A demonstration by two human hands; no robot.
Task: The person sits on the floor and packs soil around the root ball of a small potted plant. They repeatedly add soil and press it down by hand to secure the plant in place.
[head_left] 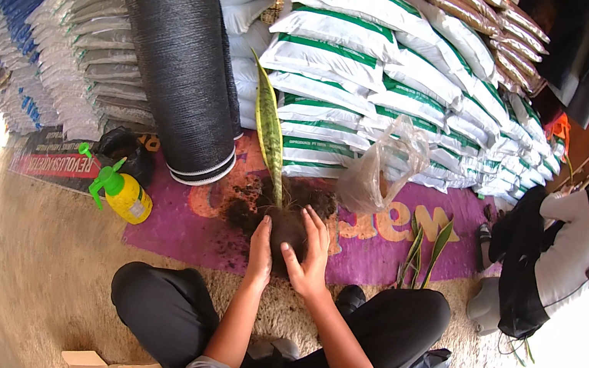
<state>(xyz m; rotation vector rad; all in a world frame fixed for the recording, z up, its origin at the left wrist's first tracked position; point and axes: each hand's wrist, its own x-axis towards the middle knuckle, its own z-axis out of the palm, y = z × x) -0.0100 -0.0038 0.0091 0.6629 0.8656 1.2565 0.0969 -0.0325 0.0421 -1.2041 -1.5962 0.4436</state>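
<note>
A round, dark brown soil ball (288,231) is cupped between my two hands, low over the purple banner. From its top rises a single tall snake plant leaf (271,125), mottled green with yellow edges, leaning slightly left; thin roots show at its base. My left hand (261,249) presses flat along the ball's left side, fingers together. On the right side and near face, my right hand (310,253) curves around it, thumb across the front. Loose dark soil (239,214) lies scattered around and behind the ball. The ball's underside is hidden.
The purple banner (162,228) carries a clear plastic bag (378,175) and snake plant leaves (438,247). A yellow-green spray bottle (129,197) stands left, near a black bag (125,149). Behind are a black mesh roll (177,47) and stacked sacks (342,36). Another person (565,245) sits right.
</note>
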